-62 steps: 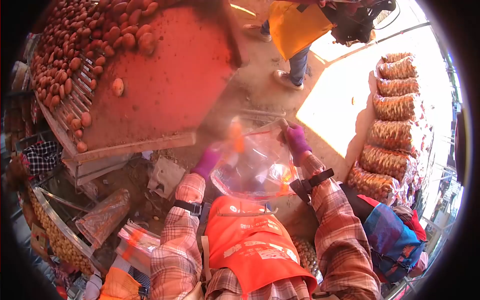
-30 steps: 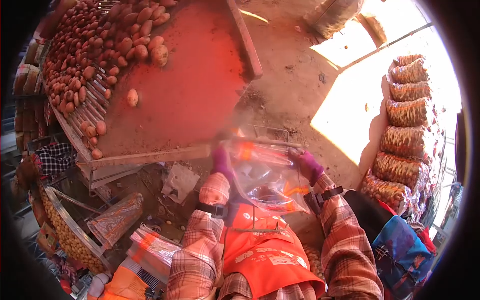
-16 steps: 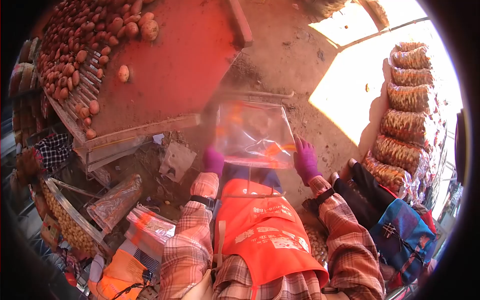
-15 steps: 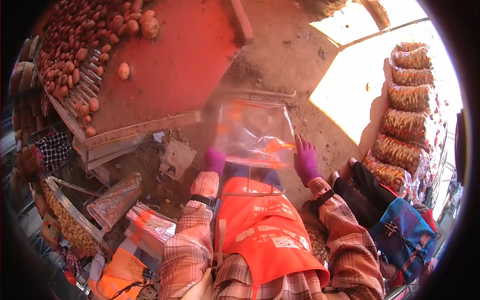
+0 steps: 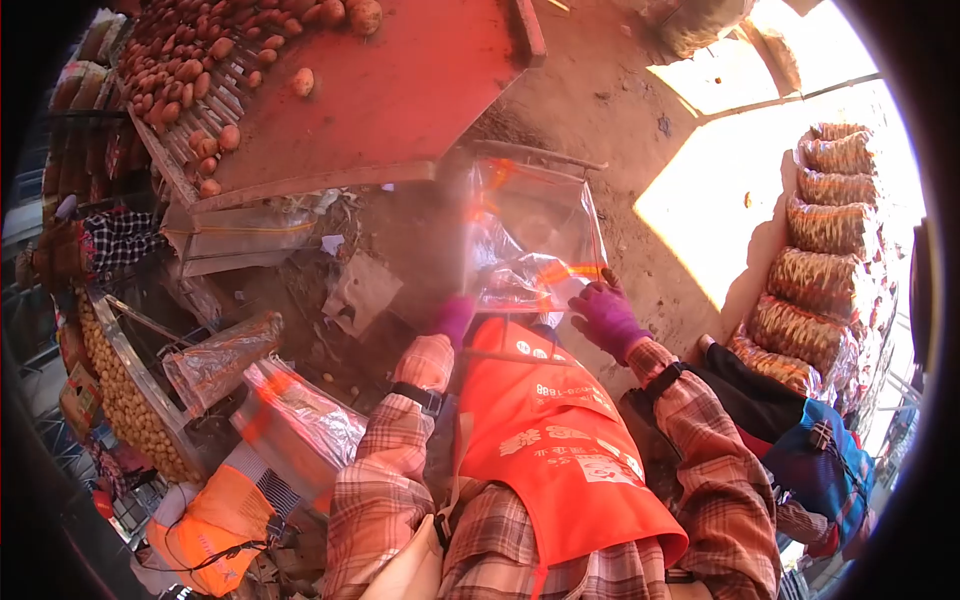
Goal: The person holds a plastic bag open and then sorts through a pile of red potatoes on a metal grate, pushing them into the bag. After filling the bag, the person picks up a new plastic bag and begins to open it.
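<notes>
A clear plastic bag (image 5: 535, 235) with orange markings hangs spread open before my apron, by a thin metal rod at its far edge. My left hand (image 5: 455, 318), in a purple glove, is closed at the bag's near left corner; its fingertips are blurred. At the near right corner, my right hand (image 5: 608, 315), gloved in purple with darker fingertips, has its fingers curled onto the bag's edge. A second metal bar (image 5: 520, 357) crosses just above my red apron (image 5: 570, 430).
A red sorting table (image 5: 390, 90) with potatoes (image 5: 190, 75) on its slatted left side stands ahead. Filled bags (image 5: 825, 265) line the right. Plastic bag stacks (image 5: 305, 420) and a bin of small potatoes (image 5: 125, 390) lie left. Another person's dark-trousered leg (image 5: 745, 385) is at right.
My right hand has gone from flat, outstretched fingers to curled ones at the bag's edge. The bag's near edge has shifted and bunched. The whole view has turned slightly.
</notes>
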Demonstrator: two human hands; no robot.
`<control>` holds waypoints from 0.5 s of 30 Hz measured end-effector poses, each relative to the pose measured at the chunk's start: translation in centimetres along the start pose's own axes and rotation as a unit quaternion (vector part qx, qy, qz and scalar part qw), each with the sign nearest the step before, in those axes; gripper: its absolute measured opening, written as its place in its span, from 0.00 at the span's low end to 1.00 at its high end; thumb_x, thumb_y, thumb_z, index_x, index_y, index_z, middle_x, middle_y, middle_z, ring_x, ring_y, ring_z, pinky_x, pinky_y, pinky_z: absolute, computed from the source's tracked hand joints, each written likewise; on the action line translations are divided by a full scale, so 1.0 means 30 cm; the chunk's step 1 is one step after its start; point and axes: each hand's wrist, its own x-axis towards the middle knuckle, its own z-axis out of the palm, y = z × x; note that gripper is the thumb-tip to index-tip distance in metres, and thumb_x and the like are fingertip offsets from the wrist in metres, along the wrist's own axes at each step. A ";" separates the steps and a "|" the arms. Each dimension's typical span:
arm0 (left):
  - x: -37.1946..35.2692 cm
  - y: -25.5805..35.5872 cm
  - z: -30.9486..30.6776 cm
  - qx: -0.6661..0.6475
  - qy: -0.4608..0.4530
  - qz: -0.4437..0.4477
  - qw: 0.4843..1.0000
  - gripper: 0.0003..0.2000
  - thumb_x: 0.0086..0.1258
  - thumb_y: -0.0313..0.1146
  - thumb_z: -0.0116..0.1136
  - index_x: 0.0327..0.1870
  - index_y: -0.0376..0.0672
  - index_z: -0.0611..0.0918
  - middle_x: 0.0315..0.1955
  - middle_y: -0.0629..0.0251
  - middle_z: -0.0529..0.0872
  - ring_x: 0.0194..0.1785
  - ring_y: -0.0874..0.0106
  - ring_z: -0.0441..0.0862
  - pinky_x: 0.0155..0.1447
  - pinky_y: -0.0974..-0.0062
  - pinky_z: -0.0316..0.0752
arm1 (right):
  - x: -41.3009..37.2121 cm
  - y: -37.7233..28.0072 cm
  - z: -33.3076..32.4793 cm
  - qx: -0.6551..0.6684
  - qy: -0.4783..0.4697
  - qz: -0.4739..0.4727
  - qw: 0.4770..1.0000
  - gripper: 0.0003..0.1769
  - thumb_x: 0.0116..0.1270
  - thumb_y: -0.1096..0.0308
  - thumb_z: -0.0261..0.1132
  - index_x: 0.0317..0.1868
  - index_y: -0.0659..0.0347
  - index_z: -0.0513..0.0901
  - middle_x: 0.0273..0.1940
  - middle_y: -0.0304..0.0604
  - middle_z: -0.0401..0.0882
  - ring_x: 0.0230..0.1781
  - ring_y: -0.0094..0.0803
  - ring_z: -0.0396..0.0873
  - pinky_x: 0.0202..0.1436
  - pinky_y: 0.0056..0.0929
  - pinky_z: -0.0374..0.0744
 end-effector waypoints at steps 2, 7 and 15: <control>-0.029 0.029 -0.022 0.013 -0.008 -0.009 1.000 0.10 0.73 0.42 0.54 0.29 0.53 0.79 0.26 0.67 0.77 0.27 0.67 0.76 0.31 0.63 0.68 | -0.010 -0.013 0.007 -0.031 -0.016 -0.013 0.999 0.14 0.64 0.57 0.67 0.48 0.52 0.83 0.45 0.42 0.82 0.61 0.41 0.76 0.84 0.53 0.51; -0.154 0.102 -0.083 0.066 -0.029 -0.047 0.996 0.16 0.73 0.50 0.53 0.38 0.46 0.80 0.30 0.58 0.82 0.30 0.62 0.81 0.33 0.59 0.74 | -0.070 -0.081 -0.048 -0.109 0.016 -0.045 0.993 0.16 0.60 0.58 0.70 0.46 0.55 0.84 0.55 0.45 0.79 0.72 0.42 0.66 0.83 0.57 0.53; -0.292 0.157 -0.087 0.113 -0.044 -0.067 0.990 0.32 0.72 0.63 0.50 0.51 0.37 0.83 0.38 0.43 0.89 0.34 0.53 0.90 0.35 0.52 0.84 | -0.109 -0.116 0.124 -0.356 -0.007 -0.038 0.934 0.20 0.66 0.59 0.64 0.52 0.64 0.85 0.60 0.52 0.78 0.73 0.47 0.65 0.80 0.56 0.58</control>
